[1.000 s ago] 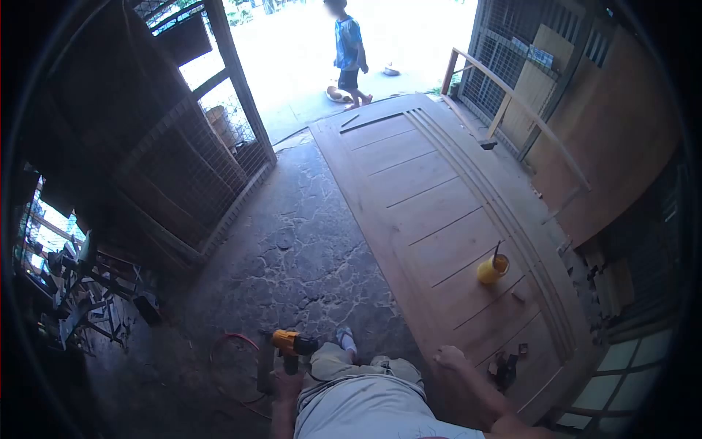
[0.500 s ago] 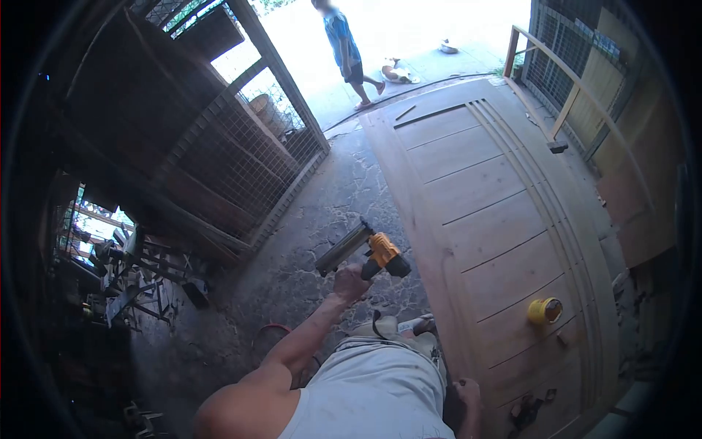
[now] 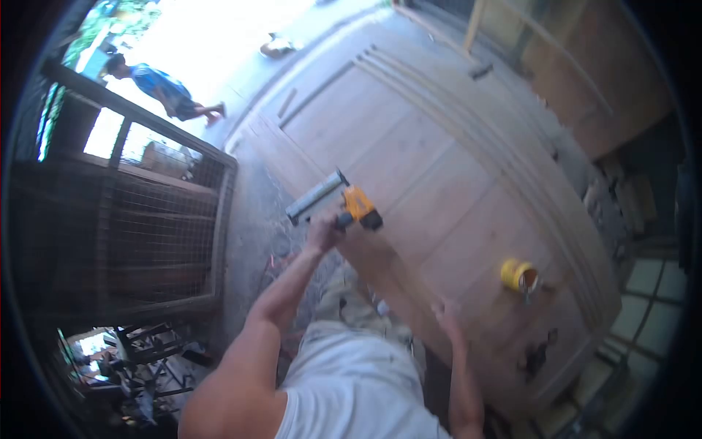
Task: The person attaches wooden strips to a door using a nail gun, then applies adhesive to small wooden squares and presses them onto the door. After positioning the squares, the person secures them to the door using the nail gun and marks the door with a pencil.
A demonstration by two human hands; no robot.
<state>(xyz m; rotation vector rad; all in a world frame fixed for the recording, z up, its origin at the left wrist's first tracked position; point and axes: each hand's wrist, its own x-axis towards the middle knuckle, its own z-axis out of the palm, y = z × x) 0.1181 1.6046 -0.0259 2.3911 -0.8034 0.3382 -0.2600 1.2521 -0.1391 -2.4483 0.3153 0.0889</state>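
Observation:
My left hand (image 3: pixel 322 233) is wrapped around the handle of an orange and black nail gun (image 3: pixel 358 203), whose long grey magazine points to the lower left. It is held up near the left edge of a large wooden door panel (image 3: pixel 417 175). My right hand (image 3: pixel 447 318) is over the same edge of the panel, nearer to me. Its fingers are loosely apart and somewhat blurred, with nothing visible in them. To the right of that hand, a yellow container (image 3: pixel 518 276) with an open end sits on the panel.
Long thin wood strips (image 3: pixel 482 157) lie along the panel's far side. A small dark object (image 3: pixel 537 358) rests at its near end. A wire-mesh gate (image 3: pixel 168 227) stands left. Outside, a person (image 3: pixel 164 91) in blue walks, and an animal (image 3: pixel 278 46) lies on the ground.
My view has turned and come closer to the panel. The nail gun has moved with my left hand toward the panel's edge. My right hand has moved forward along that edge.

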